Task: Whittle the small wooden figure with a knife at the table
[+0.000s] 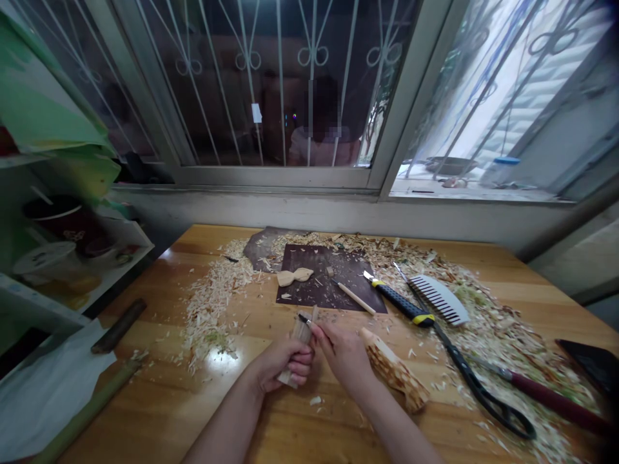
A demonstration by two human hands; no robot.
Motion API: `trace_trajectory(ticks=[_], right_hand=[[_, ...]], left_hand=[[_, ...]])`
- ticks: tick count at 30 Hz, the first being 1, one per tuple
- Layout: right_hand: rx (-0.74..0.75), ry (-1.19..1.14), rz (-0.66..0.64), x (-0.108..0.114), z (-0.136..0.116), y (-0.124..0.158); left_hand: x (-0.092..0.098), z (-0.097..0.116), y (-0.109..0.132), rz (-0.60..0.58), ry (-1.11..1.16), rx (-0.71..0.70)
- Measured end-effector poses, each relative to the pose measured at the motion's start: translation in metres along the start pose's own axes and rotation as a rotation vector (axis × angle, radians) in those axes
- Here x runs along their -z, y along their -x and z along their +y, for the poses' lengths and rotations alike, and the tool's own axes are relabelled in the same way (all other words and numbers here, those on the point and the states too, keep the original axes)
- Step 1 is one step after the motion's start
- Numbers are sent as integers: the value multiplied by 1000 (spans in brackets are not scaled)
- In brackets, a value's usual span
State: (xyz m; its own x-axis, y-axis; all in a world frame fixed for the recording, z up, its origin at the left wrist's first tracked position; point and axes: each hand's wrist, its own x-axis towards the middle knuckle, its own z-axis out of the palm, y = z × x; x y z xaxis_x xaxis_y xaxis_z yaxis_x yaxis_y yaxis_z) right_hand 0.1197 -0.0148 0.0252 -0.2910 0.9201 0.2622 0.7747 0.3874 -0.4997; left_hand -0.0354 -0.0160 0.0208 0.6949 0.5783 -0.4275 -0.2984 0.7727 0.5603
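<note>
Wood (302,332) runs through left grip (285,362).

The left hand (289,362) hides the middle of a wood piece (300,332) — the green stick (89,410), near left, is cut off.

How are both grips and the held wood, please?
Left grip: closed around wood piece. Right grip: small tool, tip at it. Rough log beside right grip.
</note>
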Motion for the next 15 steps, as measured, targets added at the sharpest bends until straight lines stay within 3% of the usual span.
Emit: trace_trajectory(ticks=[6,15], right_hand=[[-35,52,-18,0,6,1],[16,49,68,6,7,6]], left_hand=[[-5,0,-2,201,-143,-157],[-8,1,3,325,-280,-205]])
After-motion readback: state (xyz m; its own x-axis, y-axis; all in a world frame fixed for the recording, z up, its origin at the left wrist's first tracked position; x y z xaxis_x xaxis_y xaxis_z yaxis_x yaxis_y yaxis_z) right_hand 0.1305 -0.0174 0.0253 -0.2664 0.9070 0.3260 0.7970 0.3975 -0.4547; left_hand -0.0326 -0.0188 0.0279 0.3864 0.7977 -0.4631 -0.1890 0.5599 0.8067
